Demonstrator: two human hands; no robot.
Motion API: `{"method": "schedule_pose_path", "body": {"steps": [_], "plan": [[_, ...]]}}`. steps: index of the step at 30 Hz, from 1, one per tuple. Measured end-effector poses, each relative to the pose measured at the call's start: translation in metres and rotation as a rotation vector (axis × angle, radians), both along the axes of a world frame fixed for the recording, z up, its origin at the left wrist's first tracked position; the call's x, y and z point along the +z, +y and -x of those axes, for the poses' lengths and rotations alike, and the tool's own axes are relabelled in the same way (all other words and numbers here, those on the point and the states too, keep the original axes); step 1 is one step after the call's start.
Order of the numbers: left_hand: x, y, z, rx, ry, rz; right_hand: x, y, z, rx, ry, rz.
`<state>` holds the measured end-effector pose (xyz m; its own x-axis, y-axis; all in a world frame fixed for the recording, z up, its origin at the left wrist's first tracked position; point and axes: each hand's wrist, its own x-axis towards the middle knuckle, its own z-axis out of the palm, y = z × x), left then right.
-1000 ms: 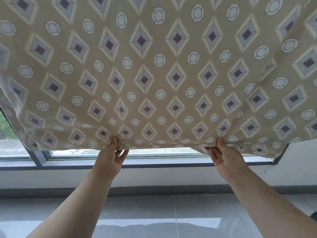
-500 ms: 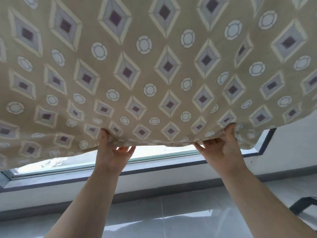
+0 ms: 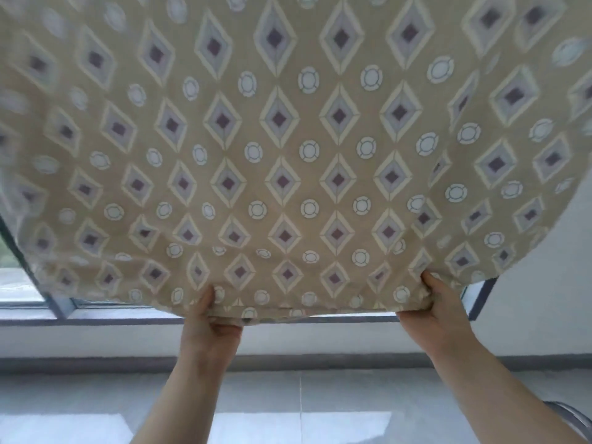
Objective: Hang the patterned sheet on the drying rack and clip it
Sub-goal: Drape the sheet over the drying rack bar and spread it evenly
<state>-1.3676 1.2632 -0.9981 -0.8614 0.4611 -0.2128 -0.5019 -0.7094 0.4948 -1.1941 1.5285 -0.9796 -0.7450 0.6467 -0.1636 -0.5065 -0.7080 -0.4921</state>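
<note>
Beige fabric sheet patterned with purple diamonds and white circles (image 3: pixel 288 155): held aloft, spread overhead, above the grey tiled floor (image 3: pixel 301 395) and in front of the grey-framed window (image 3: pixel 61 307).

Left hand (image 3: pixel 208 325): grip closed, thumb and fingers pinching the sheet's lower hem.

Right hand (image 3: pixel 439 312): grip likewise closed on bunched hem, well apart from the left.

Drying rack and clips: not in view.

Recommendation: hold the hem taut and level between both hands, so the cloth drapes evenly without creases.

Containers: none visible.
</note>
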Motion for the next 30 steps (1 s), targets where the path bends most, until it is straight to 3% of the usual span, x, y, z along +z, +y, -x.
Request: {"method": "schedule_pose_path", "body": {"steps": [5, 9, 14, 17, 21, 30], "plan": [[0.034, -0.053, -0.084, 0.049, -0.029, 0.098, 0.03, -0.067, -0.074, -0.04, -0.139, 0.013], [0.056, -0.098, -0.147, 0.026, -0.086, 0.087, 0.047, -0.121, -0.143, -0.044, -0.087, 0.037], [0.095, -0.139, -0.221, 0.013, -0.261, -0.05, 0.052, -0.257, -0.181, 0.31, -0.351, 0.151], [0.138, -0.158, -0.271, 0.005, -0.224, -0.118, 0.072, -0.322, -0.182, 0.464, -0.275, 0.202], [0.164, -0.18, -0.297, 0.076, -0.111, -0.077, 0.111, -0.326, -0.174, 0.217, -0.095, 0.161], [0.187, -0.284, -0.24, 0.436, -0.168, -0.13, 0.206, -0.283, -0.188, 0.077, -0.154, -0.153]]}}
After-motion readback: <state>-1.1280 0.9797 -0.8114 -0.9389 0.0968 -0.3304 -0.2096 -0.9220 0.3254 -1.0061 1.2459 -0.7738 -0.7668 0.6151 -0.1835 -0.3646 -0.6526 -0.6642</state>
